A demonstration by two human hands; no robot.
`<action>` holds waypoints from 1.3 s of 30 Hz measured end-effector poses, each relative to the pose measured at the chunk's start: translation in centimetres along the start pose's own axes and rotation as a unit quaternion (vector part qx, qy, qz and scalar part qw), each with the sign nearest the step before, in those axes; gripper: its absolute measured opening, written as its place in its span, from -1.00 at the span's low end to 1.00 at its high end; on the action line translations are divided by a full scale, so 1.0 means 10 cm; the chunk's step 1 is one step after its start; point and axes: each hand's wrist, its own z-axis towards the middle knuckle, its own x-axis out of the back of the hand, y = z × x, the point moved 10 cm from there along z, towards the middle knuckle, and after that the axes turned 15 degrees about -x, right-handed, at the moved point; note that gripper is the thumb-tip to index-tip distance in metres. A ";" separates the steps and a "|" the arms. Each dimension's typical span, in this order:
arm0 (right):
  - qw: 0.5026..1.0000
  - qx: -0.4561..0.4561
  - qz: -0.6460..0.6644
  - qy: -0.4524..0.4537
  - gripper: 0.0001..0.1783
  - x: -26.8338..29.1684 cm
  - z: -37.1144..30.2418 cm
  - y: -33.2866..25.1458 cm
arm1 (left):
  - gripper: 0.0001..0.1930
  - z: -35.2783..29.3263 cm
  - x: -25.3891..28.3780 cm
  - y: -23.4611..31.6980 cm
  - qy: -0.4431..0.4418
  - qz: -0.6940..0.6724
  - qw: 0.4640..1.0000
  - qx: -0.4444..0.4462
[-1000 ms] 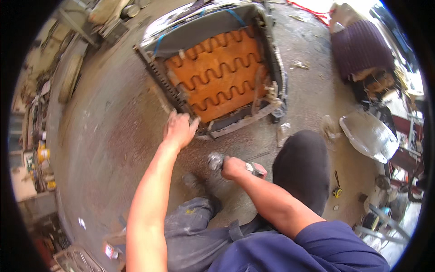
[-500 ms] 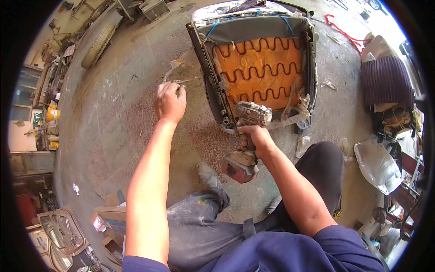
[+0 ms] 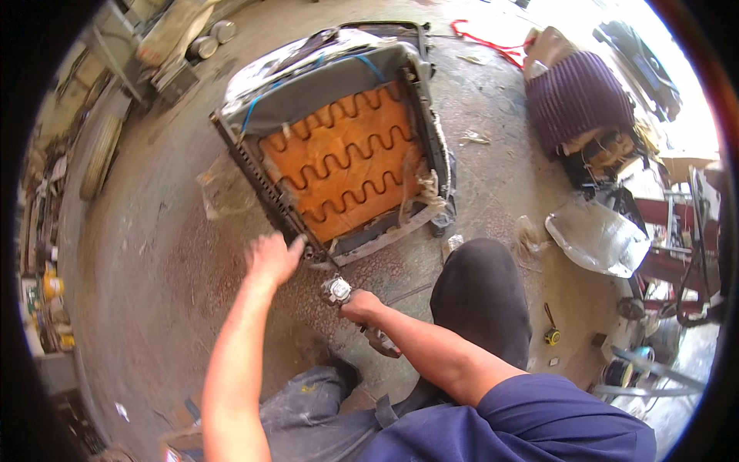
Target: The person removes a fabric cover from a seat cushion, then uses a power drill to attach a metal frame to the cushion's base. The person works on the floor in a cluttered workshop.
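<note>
A car seat frame (image 3: 254, 165) lies on the concrete floor, underside up, with orange padding (image 3: 346, 165) crossed by zigzag wire springs. My left hand (image 3: 271, 258) reaches to the frame's near corner, fingers spread and touching or almost touching the metal rail. My right hand (image 3: 360, 306) is closed around the handle of a small power tool (image 3: 336, 290), whose grey metal head points at that same corner. The tool's body runs back under my wrist. My dark knee (image 3: 481, 296) rests just right of it.
A purple ribbed seat cushion (image 3: 577, 100) and a red cord (image 3: 485, 42) lie at the upper right. A crumpled silvery sheet (image 3: 600, 239) lies at the right, a small yellow tool (image 3: 550, 333) near my knee. Tyres and cans (image 3: 204, 46) line the left wall.
The view has swung, so the seat frame sits more centrally. My left hand came off the bare floor to the frame's near corner. My right hand with the tool dropped slightly back from the frame.
</note>
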 end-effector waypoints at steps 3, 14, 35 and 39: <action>0.999 -0.032 0.014 -0.012 -0.59 0.06 0.00 0.07 | -0.14 -0.02 -0.50 0.01 -0.063 -0.082 0.994 0.038; 0.993 -0.074 0.089 0.012 -0.54 -0.11 0.34 0.59 | -0.48 -0.07 -1.14 0.14 -0.060 -0.510 0.810 0.283; 0.986 -0.074 0.148 -0.020 -0.41 -0.09 0.26 0.47 | -0.38 -0.02 -0.91 0.31 -0.001 -0.355 0.902 0.244; 0.984 -0.080 0.155 -0.018 -0.39 -0.11 0.22 0.46 | -0.35 0.06 -1.03 0.14 -0.030 -0.345 0.927 0.144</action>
